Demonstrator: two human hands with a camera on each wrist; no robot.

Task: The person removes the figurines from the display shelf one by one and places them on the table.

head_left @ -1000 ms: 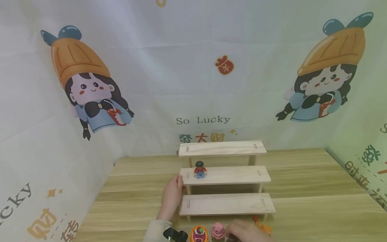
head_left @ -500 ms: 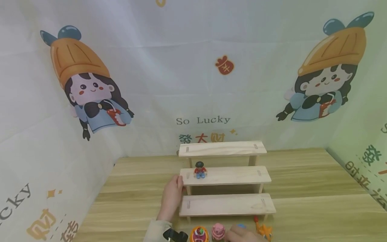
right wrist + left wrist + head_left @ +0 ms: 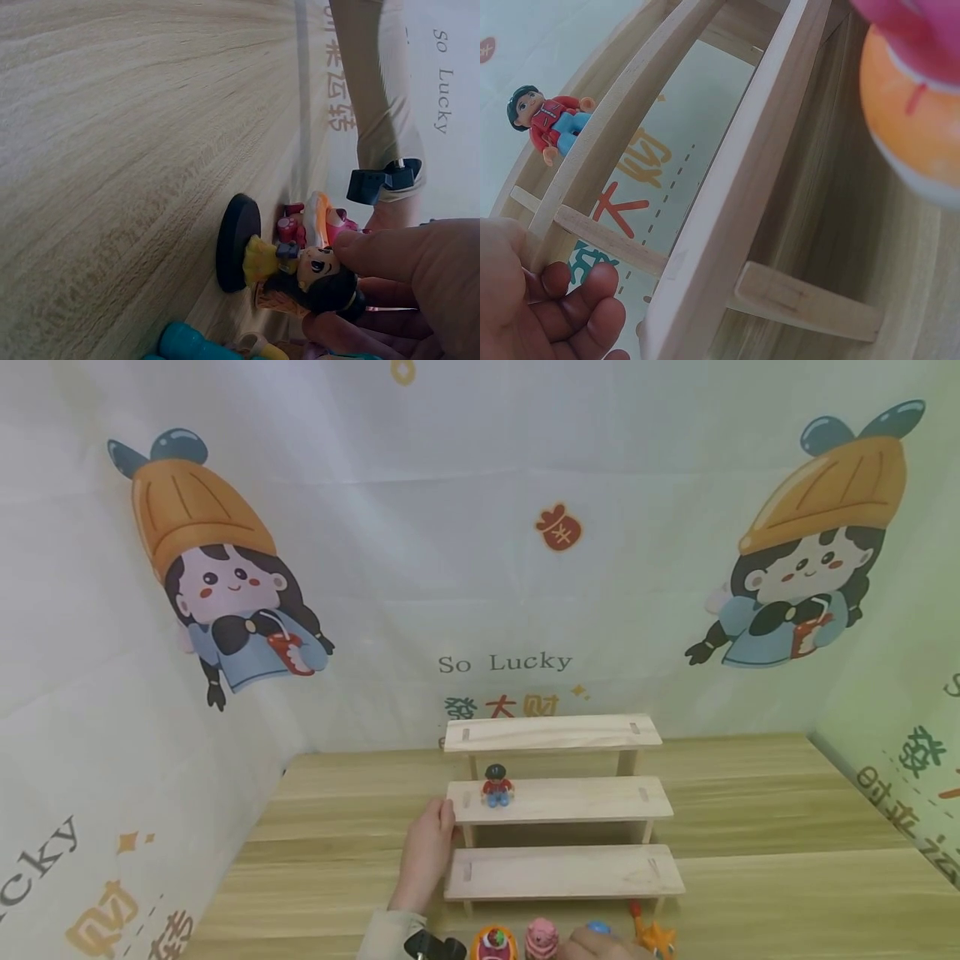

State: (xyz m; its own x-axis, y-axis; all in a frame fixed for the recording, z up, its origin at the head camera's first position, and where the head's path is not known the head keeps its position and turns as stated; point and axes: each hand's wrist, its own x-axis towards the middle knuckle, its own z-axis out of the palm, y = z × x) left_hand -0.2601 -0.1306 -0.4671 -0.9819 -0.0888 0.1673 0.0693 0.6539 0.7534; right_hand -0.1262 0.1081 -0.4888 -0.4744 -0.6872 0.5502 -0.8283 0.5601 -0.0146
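My left hand (image 3: pixel 426 852) grips the left end of the middle step of a three-tier wooden shelf (image 3: pixel 562 800), its fingers curled under the board in the left wrist view. A toy figure in a red top and blue trousers (image 3: pixel 497 787) sits on that step. At the bottom edge of the head view, my right hand (image 3: pixel 606 947) is partly cut off. In the right wrist view it pinches the dark-haired head of a figurine in a yellow dress (image 3: pixel 262 260). The figurine has a round black base (image 3: pixel 238 241); whether this touches the table I cannot tell.
Before the shelf stand an orange cake-like toy (image 3: pixel 494 945) and a pink figure (image 3: pixel 542 937). An orange toy (image 3: pixel 657 938) and a blue piece (image 3: pixel 598 927) lie around my right hand. Several turquoise parts (image 3: pixel 191 343) show nearby. A printed cloth (image 3: pixel 517 585) hangs behind the table.
My right hand has shifted slightly down and back, and the blue piece and orange toy beside it have come into view. The left hand stays on the shelf. The head view tilts slightly.
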